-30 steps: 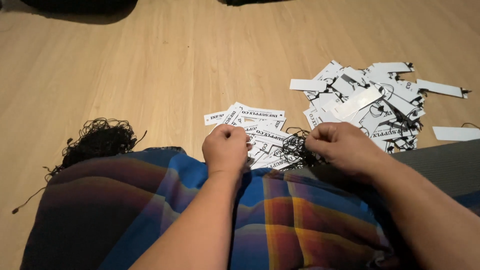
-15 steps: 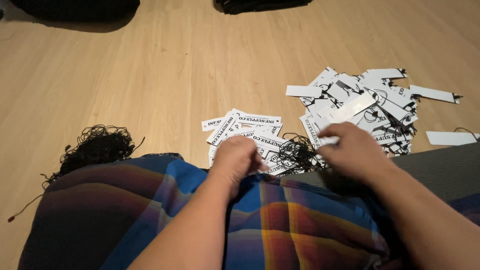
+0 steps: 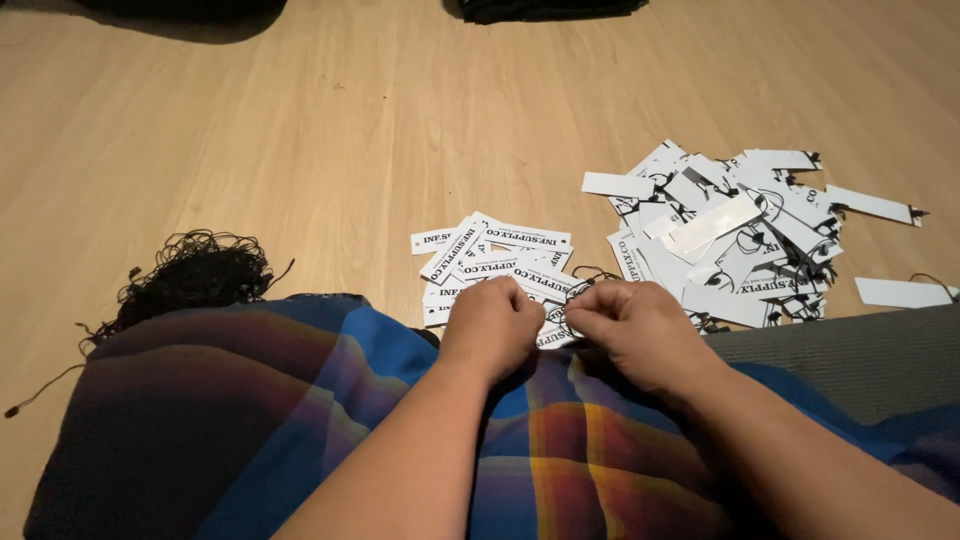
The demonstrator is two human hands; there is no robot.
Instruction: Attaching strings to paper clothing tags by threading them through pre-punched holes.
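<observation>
My left hand (image 3: 492,325) and my right hand (image 3: 635,330) are close together at the front edge of a plaid cloth (image 3: 300,420) that lies over my lap. Both are curled, fingertips nearly touching. Between them is a white paper tag (image 3: 556,322), pinched by my left hand. My right hand's fingers are closed on a thin black string loop (image 3: 580,290) at that tag. A small pile of white printed tags (image 3: 490,255) lies on the wooden floor just beyond my hands.
A larger heap of white tags with black strings (image 3: 740,225) lies to the right, with a single tag (image 3: 900,292) beside it. A tangle of black strings (image 3: 195,270) sits at the left. A grey mat (image 3: 860,360) lies at the right, dark things (image 3: 540,8) at the far edge.
My right hand has moved left and a little nearer, so that it meets my left hand. My left hand has shifted slightly right.
</observation>
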